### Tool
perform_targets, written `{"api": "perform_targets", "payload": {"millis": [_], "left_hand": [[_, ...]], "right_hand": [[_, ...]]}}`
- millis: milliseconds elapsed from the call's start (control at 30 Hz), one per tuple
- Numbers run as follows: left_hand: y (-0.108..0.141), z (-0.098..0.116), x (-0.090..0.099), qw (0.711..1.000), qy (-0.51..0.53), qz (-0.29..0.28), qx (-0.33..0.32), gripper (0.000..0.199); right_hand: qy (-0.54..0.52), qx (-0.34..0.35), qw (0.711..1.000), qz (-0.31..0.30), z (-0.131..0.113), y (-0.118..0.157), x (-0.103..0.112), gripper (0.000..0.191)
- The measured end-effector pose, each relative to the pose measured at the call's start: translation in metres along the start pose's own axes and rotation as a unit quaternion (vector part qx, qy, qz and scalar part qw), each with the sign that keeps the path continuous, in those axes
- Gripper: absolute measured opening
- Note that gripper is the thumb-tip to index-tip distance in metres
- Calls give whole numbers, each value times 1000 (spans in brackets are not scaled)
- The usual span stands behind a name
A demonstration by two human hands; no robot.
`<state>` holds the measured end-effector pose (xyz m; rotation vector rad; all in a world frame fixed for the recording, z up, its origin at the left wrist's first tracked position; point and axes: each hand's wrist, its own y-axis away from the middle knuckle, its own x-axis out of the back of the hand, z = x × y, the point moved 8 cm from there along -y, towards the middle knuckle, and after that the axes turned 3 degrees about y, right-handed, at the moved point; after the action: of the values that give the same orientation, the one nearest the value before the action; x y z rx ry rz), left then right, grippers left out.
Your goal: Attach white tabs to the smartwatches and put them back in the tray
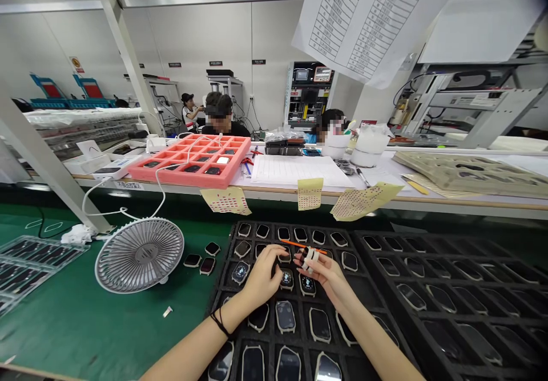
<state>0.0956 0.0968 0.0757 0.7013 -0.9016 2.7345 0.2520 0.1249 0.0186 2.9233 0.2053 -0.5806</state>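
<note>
My left hand (266, 270) is over the black foam tray (357, 290), its thumb and forefinger apart in a curve beside a smartwatch (284, 255). Nothing shows between those fingers. To its right, my right hand (323, 270) is closed on a small white-and-dark piece (309, 257), too small to make out fully. A thin orange stick (295, 244) runs behind that piece and points toward my left fingertips. Below the hands, a lit smartwatch (307, 284) and another lit smartwatch (286, 279) lie in their slots. My forearms cover part of the tray.
A second foam tray (423, 281) of watches adjoins on the right. On the green mat are a grey fan (141, 255), loose watches (208, 265) and a clear tray (32, 264). The shelf ahead bears a pink tray (188, 161) and papers (299, 170). Co-workers sit beyond.
</note>
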Motion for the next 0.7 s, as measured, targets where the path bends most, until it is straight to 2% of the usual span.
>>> {"api": "perform_targets", "payload": {"millis": [167, 267, 400, 500, 567, 700], "left_hand": [[-1, -2, 3, 1000, -15, 20, 10, 39], [-3, -5, 10, 994, -99, 20, 47, 34], [0, -22, 30, 965, -236, -24, 115, 22], [12, -35, 49, 956, -258, -38, 137, 15], [21, -40, 60, 949, -274, -41, 147, 18], [36, -42, 70, 941, -296, -39, 161, 20]], "right_hand": [[-6, -1, 1000, -5, 3, -1, -1, 42], [-6, -1, 1000, 1, 3, 0, 0, 43], [-2, 4, 1000, 1, 3, 2, -2, 43], [0, 5, 1000, 1, 2, 2, -3, 43], [-1, 6, 1000, 2, 2, 2, -3, 43], [-3, 8, 1000, 1, 1, 2, -2, 44]]}}
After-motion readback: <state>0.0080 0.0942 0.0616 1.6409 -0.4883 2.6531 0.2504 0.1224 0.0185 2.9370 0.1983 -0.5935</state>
